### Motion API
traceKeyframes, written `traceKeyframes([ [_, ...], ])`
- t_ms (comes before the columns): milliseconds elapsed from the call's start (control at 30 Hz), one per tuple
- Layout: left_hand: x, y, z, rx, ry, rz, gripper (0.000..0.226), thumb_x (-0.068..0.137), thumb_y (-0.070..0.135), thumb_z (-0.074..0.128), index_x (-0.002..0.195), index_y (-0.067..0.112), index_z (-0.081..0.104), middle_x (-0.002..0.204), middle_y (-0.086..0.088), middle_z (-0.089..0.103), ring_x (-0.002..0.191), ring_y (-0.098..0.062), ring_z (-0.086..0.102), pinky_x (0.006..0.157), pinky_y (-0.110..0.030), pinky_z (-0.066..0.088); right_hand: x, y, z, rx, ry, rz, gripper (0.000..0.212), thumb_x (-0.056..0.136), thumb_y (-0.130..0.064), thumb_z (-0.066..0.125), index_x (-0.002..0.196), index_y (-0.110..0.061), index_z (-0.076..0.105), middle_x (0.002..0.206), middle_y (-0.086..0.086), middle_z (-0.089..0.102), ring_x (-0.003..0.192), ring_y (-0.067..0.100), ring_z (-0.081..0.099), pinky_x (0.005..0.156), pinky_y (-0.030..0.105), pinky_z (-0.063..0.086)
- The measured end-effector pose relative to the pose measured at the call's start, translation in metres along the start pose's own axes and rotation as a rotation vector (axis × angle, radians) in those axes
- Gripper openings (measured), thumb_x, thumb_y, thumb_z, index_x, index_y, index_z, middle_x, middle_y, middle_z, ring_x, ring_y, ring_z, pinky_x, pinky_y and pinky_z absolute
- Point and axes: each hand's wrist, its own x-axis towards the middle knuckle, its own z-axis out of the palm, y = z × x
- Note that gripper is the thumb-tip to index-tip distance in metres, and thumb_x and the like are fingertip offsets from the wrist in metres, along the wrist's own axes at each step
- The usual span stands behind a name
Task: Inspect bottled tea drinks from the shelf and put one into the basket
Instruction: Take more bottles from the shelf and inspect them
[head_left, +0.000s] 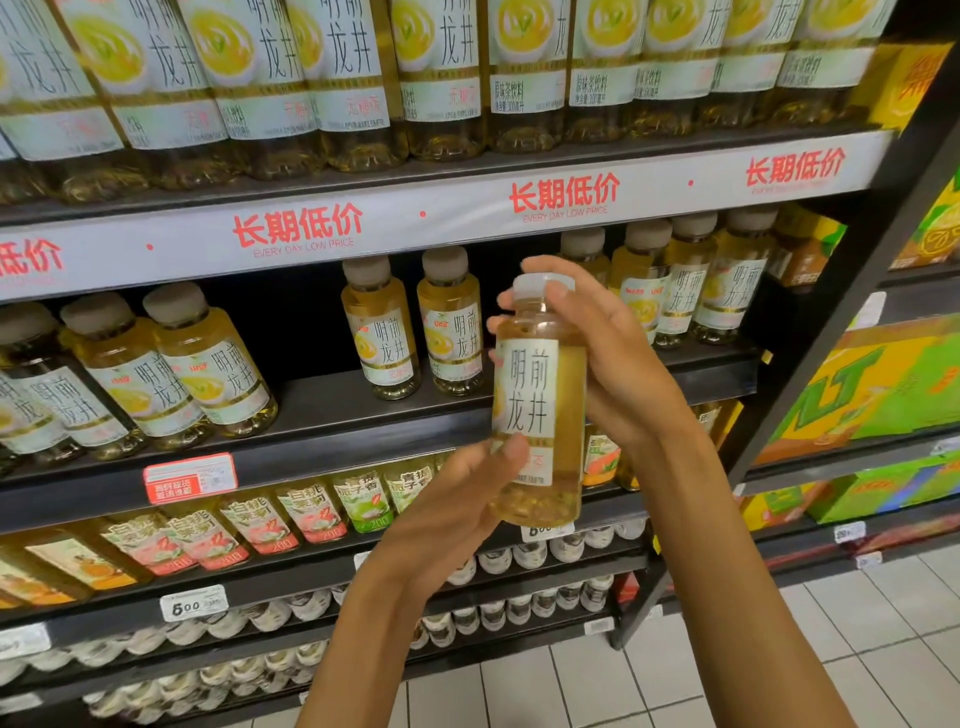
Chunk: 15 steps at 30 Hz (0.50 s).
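- Tea bottle is off the shelf, held upright in front of the middle shelf, label facing the camera.
- Right hand does the holding: fingers curl round the neck and cap from behind, thumb near the cap. Clamped on the bottle.
- Left hand sits low by the bottle's base, fingers mostly straight, thumb tip touching the label's lower edge. It supports rather than grips.
- Step in hand, as I read it: inspection. The front label is visible; the back and the date print are not.
- To do it well: keep the right-hand grip on the neck and turn the bottle about its long axis with the left palm steadying the base, so the fingers stop covering text.
- Tilt slightly to check the cap seal and the liquid; bubbles show near the bottom.
- The bottle looks smooth and full, so judged heavy-ish and slippery; don't loosen both hands at once.
- Basket isn't in view; locate it before lowering.
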Motion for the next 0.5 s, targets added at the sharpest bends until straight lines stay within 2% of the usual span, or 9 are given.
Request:
traceKeyframes([
  [33, 0.0, 0.0, -0.001, -0.036, -0.028, 0.006, 0.059, 0.054, 0.057, 0.083, 0.103, 0.025, 0.074, 0.107, 0.005, 0.073, 0.104, -0.01, 0.066, 0.086, -0.02, 0.052, -0.001, -0.001, 0.0, 0.072, -0.019, -0.017, 0.022, 0.093, -0.021, 0.049, 0.113, -0.018, 0.058, 0.096, 0.004, 0.071, 0.094, 0.023, 0.067, 0.089, 0.045, 0.051],
  [100, 0.002, -0.001, 0.0, -0.123, -0.037, -0.009, 0.081, 0.049, 0.055, 0.088, 0.117, 0.017, 0.065, 0.114, -0.004, 0.07, 0.11, -0.021, 0.064, 0.099, -0.035, 0.049, -0.002, -0.002, 0.001, 0.15, -0.056, -0.048, 0.024, 0.093, -0.021, 0.046, 0.113, -0.017, 0.057, 0.096, 0.004, 0.071, 0.094, 0.022, 0.067, 0.089, 0.043, 0.051],
  [167, 0.003, -0.002, 0.002, -0.156, -0.081, 0.001, 0.085, 0.053, 0.05, 0.088, 0.123, 0.011, 0.058, 0.114, -0.011, 0.068, 0.107, -0.03, 0.064, 0.098, -0.045, 0.048, -0.003, -0.002, 0.002, 0.144, -0.082, -0.066, 0.025, 0.094, -0.02, 0.043, 0.116, -0.016, 0.055, 0.097, 0.004, 0.07, 0.097, 0.023, 0.067, 0.09, 0.044, 0.052],
  [267, 0.0, 0.004, 0.01, -0.045, -0.049, 0.032, 0.066, 0.062, 0.042, 0.086, 0.12, 0.018, 0.064, 0.117, -0.009, 0.069, 0.107, -0.026, 0.065, 0.088, -0.039, 0.054, -0.004, -0.006, 0.003, -0.038, -0.057, -0.068, 0.028, 0.094, -0.023, 0.043, 0.119, -0.017, 0.055, 0.102, 0.003, 0.071, 0.106, 0.026, 0.065, 0.095, 0.047, 0.05],
  [367, 0.002, 0.004, 0.01, 0.18, 0.133, 0.046, 0.077, 0.061, 0.041, 0.08, 0.128, 0.02, 0.05, 0.117, 0.002, 0.069, 0.108, -0.016, 0.065, 0.087, -0.032, 0.054, -0.003, -0.011, 0.002, -0.269, -0.004, -0.067, 0.024, 0.093, -0.026, 0.051, 0.117, -0.022, 0.055, 0.101, -0.002, 0.073, 0.105, 0.02, 0.067, 0.089, 0.036, 0.054],
  [500, 0.0, 0.004, 0.009, 0.194, 0.118, 0.036, 0.067, 0.066, 0.047, 0.071, 0.126, 0.024, 0.05, 0.117, 0.005, 0.069, 0.11, -0.014, 0.064, 0.092, -0.032, 0.051, -0.003, -0.013, 0.002, -0.249, 0.075, -0.067, 0.019, 0.098, -0.021, 0.048, 0.114, -0.017, 0.058, 0.094, -0.002, 0.072, 0.093, 0.018, 0.07, 0.074, 0.027, 0.056],
])
